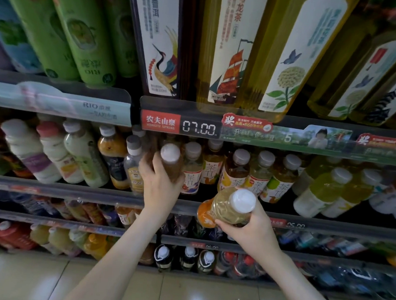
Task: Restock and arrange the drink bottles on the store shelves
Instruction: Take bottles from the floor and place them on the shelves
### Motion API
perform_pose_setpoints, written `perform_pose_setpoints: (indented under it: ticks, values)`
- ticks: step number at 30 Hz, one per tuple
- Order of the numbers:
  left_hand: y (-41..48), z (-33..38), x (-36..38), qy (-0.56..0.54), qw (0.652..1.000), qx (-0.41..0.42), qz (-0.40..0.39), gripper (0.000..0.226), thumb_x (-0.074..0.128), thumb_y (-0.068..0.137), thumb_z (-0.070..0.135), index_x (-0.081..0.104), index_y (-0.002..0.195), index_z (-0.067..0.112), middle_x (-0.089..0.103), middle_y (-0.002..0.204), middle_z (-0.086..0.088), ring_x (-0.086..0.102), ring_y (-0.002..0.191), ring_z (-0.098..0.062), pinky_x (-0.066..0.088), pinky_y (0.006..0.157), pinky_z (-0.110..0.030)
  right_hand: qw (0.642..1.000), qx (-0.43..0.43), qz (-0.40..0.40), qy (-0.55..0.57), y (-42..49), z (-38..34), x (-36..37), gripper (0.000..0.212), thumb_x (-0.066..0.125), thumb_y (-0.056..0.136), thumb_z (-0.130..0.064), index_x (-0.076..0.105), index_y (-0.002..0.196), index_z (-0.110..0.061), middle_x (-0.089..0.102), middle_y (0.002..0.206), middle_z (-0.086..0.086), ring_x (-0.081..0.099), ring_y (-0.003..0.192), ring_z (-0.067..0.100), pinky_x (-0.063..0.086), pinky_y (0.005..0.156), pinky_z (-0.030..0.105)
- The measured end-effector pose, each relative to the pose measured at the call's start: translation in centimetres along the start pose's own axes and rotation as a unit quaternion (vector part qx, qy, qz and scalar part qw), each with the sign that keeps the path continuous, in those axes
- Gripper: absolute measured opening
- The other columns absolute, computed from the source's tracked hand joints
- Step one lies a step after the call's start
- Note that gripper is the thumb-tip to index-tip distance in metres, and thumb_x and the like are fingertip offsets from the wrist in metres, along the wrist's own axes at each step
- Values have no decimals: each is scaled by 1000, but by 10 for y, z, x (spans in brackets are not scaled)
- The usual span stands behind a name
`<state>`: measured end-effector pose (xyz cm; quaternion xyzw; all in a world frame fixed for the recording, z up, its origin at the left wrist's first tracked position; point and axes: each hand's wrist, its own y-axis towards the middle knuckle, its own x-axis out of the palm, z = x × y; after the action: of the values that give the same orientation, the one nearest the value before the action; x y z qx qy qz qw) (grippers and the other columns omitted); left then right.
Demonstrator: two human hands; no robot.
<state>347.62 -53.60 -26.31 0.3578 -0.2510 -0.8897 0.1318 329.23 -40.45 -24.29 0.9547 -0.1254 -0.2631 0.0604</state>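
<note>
Gripping with the left hand (159, 183) a brown, white-capped plastic bottle (171, 164) standing at the front of the middle shelf (85, 190). Clutching with the right hand (253, 226) a pale-yellow, white-capped plastic bottle (229, 208) just before that shelf's edge.

Packed tea bottles (235, 173) (price rail (286, 136) overhead)

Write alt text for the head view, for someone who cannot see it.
The left hand grips a brown bottle in the front row of a shelf, while the right hand holds a yellow bottle just in front of that shelf. Rows of other bottles fill the view; a price tag above reads 07.00.
</note>
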Motion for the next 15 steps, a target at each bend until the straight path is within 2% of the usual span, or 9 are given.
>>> perform_pose_setpoints:
  ticks: [2, 4, 7, 10, 12, 13, 15]
  values:
    - [-12, -3, -2, -30, 999, 25, -29, 81, 84, 67, 13, 28, 126, 13, 41, 130, -38, 45, 119, -54, 47, 90, -51, 1000, 0, -2, -5, -2, 4, 1, 76, 89, 62, -23, 44, 121, -39, 54, 118, -22, 49, 112, -13, 37, 92, 2]
    - [-21, -4, -5, -47, 996, 63, -45, 79, 85, 67, 12, 31, 123, 12, 47, 125, -36, 50, 118, -48, 50, 88, -46, 1000, 8, -8, -8, -7, 9, 1, 76, 89, 62, -24, 43, 119, -43, 54, 117, -24, 49, 112, -13, 37, 91, 1]
    - [-34, -7, -16, -105, 991, 78, -28, 72, 83, 67, 10, 33, 118, 16, 49, 121, -30, 47, 114, -28, 46, 91, -24, 1000, 24, -8, -15, -15, 21, 3, 76, 89, 62, -25, 44, 118, -45, 53, 116, -28, 50, 111, -13, 35, 91, 0]
    - [-54, -9, -28, -144, 987, 76, -2, 68, 83, 65, 9, 36, 114, 16, 45, 124, -28, 45, 115, -24, 41, 97, -17, 998, 51, -13, -20, -26, 37, 3, 73, 90, 61, -24, 46, 118, -38, 52, 111, -28, 53, 102, -9, 35, 86, -2]
    - [-71, -9, -36, -150, 982, 115, 13, 67, 81, 66, 9, 35, 114, 13, 39, 126, -25, 43, 124, -19, 36, 104, -15, 997, 75, -32, -12, -34, 49, 3, 72, 89, 62, -23, 44, 115, -40, 54, 110, -25, 53, 100, -9, 37, 87, 5]
    - [-78, -8, -39, -155, 979, 130, 15, 65, 79, 70, 12, 34, 116, 12, 37, 126, -23, 40, 128, -12, 34, 105, -16, 995, 87, -46, -9, -38, 56, 4, 69, 89, 63, -24, 45, 114, -41, 56, 110, -22, 54, 101, -6, 41, 89, 12]
    - [-94, -3, -44, -151, 981, 118, 21, 59, 73, 73, 20, 35, 116, 9, 39, 123, -23, 37, 129, -3, 32, 106, -15, 991, 111, -70, -2, -48, 74, 7, 65, 87, 64, -28, 49, 115, -38, 59, 112, -17, 57, 104, -2, 46, 91, 23]
